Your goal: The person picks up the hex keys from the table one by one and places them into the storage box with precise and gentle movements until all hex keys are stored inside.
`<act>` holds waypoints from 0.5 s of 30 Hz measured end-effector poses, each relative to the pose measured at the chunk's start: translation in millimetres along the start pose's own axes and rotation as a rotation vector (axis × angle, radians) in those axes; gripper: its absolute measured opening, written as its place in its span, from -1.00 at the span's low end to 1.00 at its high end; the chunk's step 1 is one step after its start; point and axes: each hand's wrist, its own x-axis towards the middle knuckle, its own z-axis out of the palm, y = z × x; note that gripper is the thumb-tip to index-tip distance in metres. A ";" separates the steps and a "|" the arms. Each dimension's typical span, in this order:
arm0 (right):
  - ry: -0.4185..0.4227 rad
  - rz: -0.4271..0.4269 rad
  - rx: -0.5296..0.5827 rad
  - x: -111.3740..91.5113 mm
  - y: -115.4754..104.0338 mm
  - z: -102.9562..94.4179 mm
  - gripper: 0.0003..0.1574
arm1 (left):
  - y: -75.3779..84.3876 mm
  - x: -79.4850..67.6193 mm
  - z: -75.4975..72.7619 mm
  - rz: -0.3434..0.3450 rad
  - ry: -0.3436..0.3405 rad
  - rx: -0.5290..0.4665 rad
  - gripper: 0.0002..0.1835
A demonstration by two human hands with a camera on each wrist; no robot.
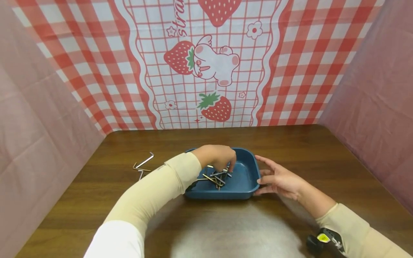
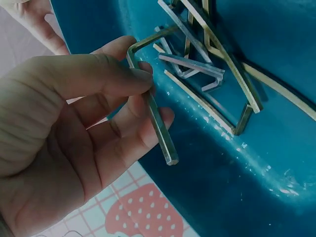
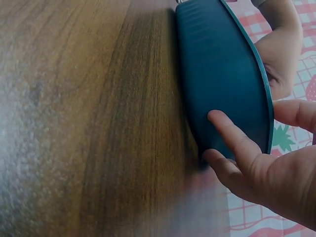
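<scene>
My left hand (image 1: pixel 217 157) is over the blue tray (image 1: pixel 242 195), reaching in from the left. In the left wrist view, its thumb and fingers pinch a hex key (image 2: pixel 157 121), a bent metal key with its short arm pointing into the pile. Several more hex keys (image 2: pixel 197 101), silvery and brassy, lie jumbled on the tray's floor beside those fingers. At the tray's right end, my right hand (image 1: pixel 284 181) rests spread fingers on the outer wall and rim. The right wrist view has two fingertips (image 3: pixel 217 118) against that wall.
Left of the tray, several loose hex keys (image 1: pixel 145 160) lie on the brown wooden table (image 1: pixel 206 222). A red-and-white checked cloth with strawberries (image 1: pixel 217 107) hangs behind the table. Pink cloth (image 1: pixel 371 89) stands at both sides.
</scene>
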 end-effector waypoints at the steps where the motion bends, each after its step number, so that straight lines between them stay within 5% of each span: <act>1: 0.000 -0.002 -0.001 0.0 -0.3 0.2 0.16 | 0.2 0.0 0.2 -0.002 -0.011 -0.001 -0.57; 15: 0.013 0.008 -0.014 -1.5 -0.9 0.5 0.15 | -0.1 -3.8 1.8 -0.144 -0.101 -0.150 -0.55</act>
